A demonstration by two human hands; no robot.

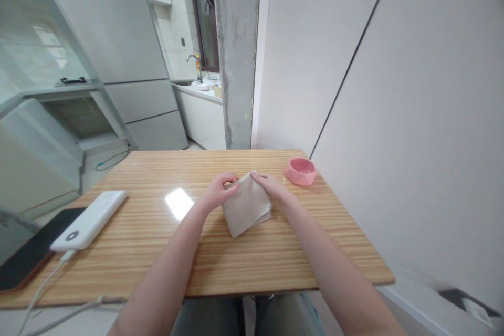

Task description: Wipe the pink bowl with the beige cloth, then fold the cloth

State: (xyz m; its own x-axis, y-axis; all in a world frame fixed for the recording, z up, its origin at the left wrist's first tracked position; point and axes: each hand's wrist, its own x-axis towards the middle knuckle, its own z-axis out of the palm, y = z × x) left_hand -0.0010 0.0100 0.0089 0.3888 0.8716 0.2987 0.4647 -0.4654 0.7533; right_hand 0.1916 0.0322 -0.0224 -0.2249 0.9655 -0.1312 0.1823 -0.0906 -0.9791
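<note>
No writing was legible; the faint brand line and blue sticker on the tall grey fridge (114, 37) were too blurred.

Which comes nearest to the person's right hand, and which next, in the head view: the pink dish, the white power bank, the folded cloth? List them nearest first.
1. Folded cloth: touched by the right hand, table centre.
2. Pink dish: just right of that hand, by the wall.
3. White power bank: far left of the table.
</note>
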